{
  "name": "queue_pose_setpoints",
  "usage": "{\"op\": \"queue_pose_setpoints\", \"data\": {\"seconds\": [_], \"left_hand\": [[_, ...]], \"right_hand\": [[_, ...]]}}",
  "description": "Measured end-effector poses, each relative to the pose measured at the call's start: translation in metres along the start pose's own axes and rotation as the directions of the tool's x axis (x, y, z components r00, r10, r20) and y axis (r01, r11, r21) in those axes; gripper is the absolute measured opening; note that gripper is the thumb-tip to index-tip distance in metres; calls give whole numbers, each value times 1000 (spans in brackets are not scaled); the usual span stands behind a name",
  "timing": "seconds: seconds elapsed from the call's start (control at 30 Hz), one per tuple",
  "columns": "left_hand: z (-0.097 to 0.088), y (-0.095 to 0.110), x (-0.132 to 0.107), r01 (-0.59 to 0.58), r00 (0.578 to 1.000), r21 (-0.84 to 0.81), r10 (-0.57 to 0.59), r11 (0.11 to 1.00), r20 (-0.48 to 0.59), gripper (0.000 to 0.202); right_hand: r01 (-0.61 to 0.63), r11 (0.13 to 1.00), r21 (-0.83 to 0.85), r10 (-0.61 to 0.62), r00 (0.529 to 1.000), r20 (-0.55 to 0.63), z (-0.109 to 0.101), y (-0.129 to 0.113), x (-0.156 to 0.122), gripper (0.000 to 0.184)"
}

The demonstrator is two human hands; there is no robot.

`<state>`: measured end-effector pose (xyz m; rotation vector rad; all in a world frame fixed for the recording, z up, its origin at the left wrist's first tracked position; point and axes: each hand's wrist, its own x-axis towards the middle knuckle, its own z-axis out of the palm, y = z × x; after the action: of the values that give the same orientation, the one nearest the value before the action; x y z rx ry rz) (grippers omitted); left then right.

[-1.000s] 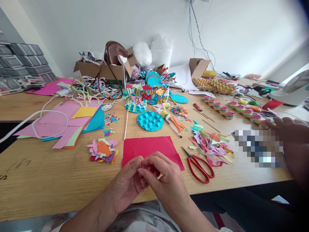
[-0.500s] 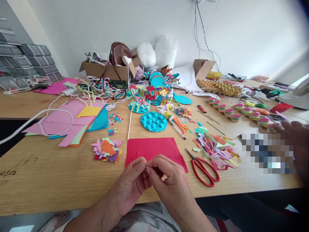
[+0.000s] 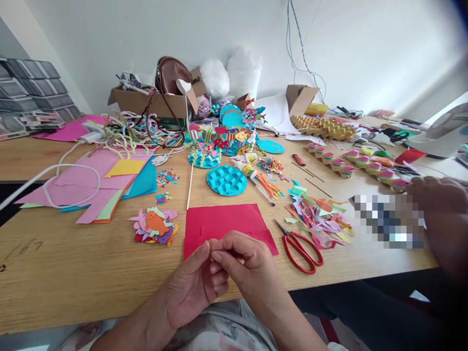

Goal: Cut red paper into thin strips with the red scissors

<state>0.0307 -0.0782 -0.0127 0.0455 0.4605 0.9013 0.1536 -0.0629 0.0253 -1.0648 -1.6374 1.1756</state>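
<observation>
My left hand and my right hand meet fingertip to fingertip above the near edge of the table. Both are pinched closed; whatever is between the fingertips is hidden or too small to make out. Just beyond them lies a sheet of red paper, partly covered by my fingers. To the right of my right hand rest red-handled scissors with the blades pointing away to the left. On the left is a pile of paper fish cutouts, an orange one on top. A blue textured disc sits behind the red paper.
Paper scraps lie right of the scissors. Coloured sheets and a white cable are at left. Decorated fish crafts, glue bottles and a cardboard box stand behind. Another person's hand is at far right.
The view has shifted slightly, so the table things sit further left. My hands stay pinched together, with the left fingers a little more spread below. The other person's hand has moved further into view.
</observation>
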Motion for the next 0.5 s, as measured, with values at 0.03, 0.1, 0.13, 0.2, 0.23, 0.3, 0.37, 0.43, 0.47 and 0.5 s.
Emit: {"op": "queue_pose_setpoints", "data": {"seconds": [0.03,0.1,0.13,0.2,0.23,0.3,0.37,0.43,0.47,0.5], "left_hand": [[1,0,0,-18,1000,7,19,1000,-19,20],[3,-2,0,-83,994,39,85,996,-63,17],[3,-2,0,-125,988,63,130,990,-81,16],[5,-3,0,-200,974,114,210,973,-87,13],[6,-3,0,-225,968,135,237,965,-80,12],[7,-4,0,-241,965,153,253,958,-64,11],[8,-4,0,-227,969,147,238,963,-62,9],[8,-4,0,-202,974,127,212,971,-74,8],[7,-4,-1,-184,978,111,194,977,-82,8],[7,-4,-1,-161,982,94,169,982,-87,8]], "right_hand": [[24,999,-28,-24,1000,-8,0,0,0,11],[56,995,-88,-58,998,-21,1,0,0,10],[66,991,-120,-70,997,-27,1,-1,-1,11],[79,980,-181,-88,995,-38,1,-2,-1,13],[84,975,-208,-94,995,-39,2,-3,-2,14],[97,963,-253,-107,994,-26,2,-6,-2,17],[112,952,-285,-119,993,-9,1,-9,-3,19],[124,938,-324,-131,991,-2,1,-11,-3,20],[128,930,-345,-137,991,-4,1,-11,-4,20],[131,923,-362,-143,990,-5,0,-11,-4,20]]}}
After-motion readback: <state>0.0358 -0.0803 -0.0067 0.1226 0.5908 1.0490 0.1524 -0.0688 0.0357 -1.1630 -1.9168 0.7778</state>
